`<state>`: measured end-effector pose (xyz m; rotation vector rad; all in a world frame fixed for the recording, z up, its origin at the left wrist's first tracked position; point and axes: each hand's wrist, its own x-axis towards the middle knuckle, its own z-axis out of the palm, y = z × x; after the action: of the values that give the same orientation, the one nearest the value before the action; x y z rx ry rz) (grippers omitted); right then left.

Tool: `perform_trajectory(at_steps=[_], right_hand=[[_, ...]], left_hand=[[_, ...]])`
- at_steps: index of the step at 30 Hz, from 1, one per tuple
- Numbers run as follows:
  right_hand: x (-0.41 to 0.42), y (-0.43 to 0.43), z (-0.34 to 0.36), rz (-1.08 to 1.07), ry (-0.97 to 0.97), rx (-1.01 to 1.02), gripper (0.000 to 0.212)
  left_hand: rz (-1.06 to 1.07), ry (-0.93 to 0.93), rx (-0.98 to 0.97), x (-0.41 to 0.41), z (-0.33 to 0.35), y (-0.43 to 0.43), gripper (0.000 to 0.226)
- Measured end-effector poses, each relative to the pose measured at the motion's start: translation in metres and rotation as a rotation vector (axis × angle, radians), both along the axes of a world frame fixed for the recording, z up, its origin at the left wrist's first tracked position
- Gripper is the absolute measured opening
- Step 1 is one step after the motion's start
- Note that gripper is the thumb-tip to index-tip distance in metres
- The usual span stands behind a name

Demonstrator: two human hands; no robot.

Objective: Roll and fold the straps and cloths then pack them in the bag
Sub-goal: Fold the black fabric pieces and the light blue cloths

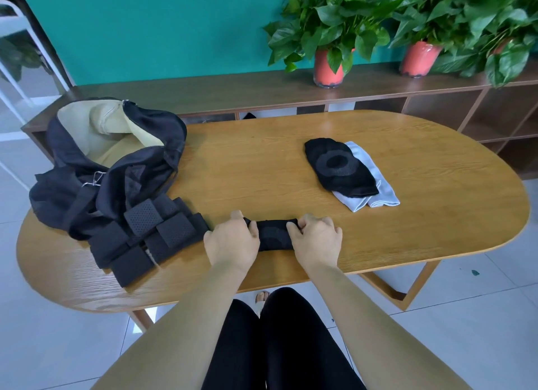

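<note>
1. Where the near edge of the oval wooden table [436,215] curves toward the person, a black cloth roll [273,234] lies crosswise, pinned between both hands.
2. The left hand [233,241] grips the roll's left end, fingers curled over the top of the fabric and knuckles up.
3. The right hand [316,238] clasps the right end the same way, fingers bent down onto the cloth; only the middle stretch of the roll shows between the two hands.
4. Just left of the left hand, nearly touching it, sits a pile of black perforated straps [145,238], folded into overlapping blocks at the table's near-left part.
5. Behind the straps, the black bag [96,168] slumps on the table's left end, its mouth open and a tan lining [110,133] showing inside.
6. Well apart from the hands, toward the far right of the table, a black knee sleeve [339,168] with a ring-shaped grey pattern lies flat on top of a folded pale grey cloth [381,191], whose edges stick out to the right and near side.
7. Beyond the table runs a low wooden shelf [203,89] against a teal wall, carrying leafy plants in red pots [327,68].
8. Below the table edge, the person's legs in black trousers [276,346] show above a pale tiled floor.
</note>
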<state>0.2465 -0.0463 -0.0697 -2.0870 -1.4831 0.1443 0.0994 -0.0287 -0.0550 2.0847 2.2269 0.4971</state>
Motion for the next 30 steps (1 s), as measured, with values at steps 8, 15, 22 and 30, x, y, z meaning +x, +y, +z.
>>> perform_trajectory(at_steps=[8,15,22,30], right_hand=[[-0.001,-0.002,0.011,-0.042,0.011,-0.034,0.027],[-0.008,-0.016,0.01,0.116,-0.184,0.273,0.024],[-0.002,-0.027,-0.007,0.489,-0.284,0.177,0.044],[-0.002,-0.029,-0.005,0.485,-0.277,0.093,0.046]], left_hand=[[-0.062,0.099,0.125,-0.005,0.011,-0.008,0.023],[-0.429,0.173,0.293,-0.009,-0.007,-0.036,0.034],[-0.373,0.208,-0.089,-0.013,-0.008,-0.042,0.055],[-0.413,0.249,-0.163,-0.019,-0.007,-0.032,0.055]])
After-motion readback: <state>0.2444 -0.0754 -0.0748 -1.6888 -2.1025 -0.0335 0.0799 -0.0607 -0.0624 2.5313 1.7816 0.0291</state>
